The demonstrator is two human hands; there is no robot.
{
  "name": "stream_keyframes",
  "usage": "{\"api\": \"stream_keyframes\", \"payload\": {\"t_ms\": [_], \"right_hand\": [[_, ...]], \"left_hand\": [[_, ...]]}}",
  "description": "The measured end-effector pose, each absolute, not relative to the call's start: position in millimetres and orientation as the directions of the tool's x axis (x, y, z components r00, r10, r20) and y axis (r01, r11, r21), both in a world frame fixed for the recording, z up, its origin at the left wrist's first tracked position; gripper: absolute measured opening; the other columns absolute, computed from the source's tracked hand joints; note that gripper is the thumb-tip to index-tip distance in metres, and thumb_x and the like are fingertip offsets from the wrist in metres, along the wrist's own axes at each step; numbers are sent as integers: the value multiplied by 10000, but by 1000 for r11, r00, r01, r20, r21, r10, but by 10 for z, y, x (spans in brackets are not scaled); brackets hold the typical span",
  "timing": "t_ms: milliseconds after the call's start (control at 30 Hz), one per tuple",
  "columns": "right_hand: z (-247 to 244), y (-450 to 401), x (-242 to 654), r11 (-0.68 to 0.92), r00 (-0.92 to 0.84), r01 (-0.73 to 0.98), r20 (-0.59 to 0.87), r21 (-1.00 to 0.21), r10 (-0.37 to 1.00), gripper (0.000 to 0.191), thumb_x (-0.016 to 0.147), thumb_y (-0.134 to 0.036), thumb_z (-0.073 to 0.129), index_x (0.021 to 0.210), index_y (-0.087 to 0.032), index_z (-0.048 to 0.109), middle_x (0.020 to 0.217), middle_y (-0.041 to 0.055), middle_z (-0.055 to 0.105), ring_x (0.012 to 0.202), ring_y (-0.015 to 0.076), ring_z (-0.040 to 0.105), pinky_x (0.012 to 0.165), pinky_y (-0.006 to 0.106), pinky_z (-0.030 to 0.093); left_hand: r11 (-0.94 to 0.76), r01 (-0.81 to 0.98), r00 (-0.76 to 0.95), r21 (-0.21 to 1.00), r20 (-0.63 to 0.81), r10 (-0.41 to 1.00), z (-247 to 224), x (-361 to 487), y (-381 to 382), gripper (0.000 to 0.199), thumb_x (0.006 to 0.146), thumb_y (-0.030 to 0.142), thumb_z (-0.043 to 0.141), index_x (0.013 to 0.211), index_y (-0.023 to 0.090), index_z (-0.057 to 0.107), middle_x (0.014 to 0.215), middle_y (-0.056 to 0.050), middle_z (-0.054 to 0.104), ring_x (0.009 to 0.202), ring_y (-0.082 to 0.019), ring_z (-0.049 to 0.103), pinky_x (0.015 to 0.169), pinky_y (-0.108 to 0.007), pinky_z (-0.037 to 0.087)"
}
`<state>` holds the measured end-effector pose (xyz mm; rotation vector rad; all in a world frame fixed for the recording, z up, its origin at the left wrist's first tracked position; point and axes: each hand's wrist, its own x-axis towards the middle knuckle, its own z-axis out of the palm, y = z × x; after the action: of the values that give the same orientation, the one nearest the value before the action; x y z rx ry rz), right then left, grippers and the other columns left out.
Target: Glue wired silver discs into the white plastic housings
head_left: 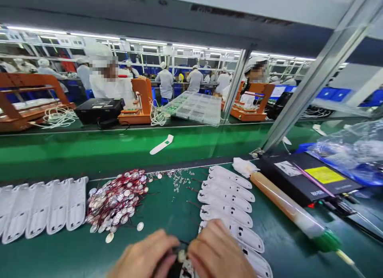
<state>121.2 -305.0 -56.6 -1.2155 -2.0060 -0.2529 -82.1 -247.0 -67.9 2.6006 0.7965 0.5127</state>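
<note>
At the bottom middle, my left hand and my right hand meet with curled fingers, slightly blurred. Between them shows a small round disc above the end of a white plastic shell with inner parts. My right fingers press on this shell. My left fingers pinch beside the disc near a dark strand; what they grip is hidden. Close behind my right hand lies a row of white plastic shells. Left of the hands is a heap of metal discs with red wires.
More white shells line the far left. Small clear pieces lie at the bench's back. To the right are a large glue syringe and a black box. A white part rests on the green belt; co-workers sit beyond.
</note>
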Motion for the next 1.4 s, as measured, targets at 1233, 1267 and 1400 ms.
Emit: {"api": "stream_keyframes", "payload": {"t_ms": [1233,1267,1400], "right_hand": [[-792,-3494,1535,212,-32,949,596,-234,802,112,772,-179,509,717,-239,586,909,18,615,912,199,507,778,356,351],[-783,-3496,1539,222,-59,953,589,-208,806,127,781,-184,497,724,-246,592,934,18,616,939,208,501,797,368,338],[-742,-3505,1566,292,-232,955,474,-56,850,140,768,-150,505,760,-256,597,1020,11,618,1026,226,492,832,380,319]], "left_hand": [[-667,693,568,274,361,739,-513,-1156,-2120,334,940,406,255,892,240,540,905,-9,582,782,-151,603,615,-211,443],[-642,709,552,291,338,762,-503,-1133,-2126,327,937,410,247,885,236,518,884,-9,574,769,-154,599,621,-221,444],[-503,803,462,319,199,864,-472,-1047,-2152,298,920,403,231,918,229,473,814,4,581,601,-133,568,528,-216,428]]}}
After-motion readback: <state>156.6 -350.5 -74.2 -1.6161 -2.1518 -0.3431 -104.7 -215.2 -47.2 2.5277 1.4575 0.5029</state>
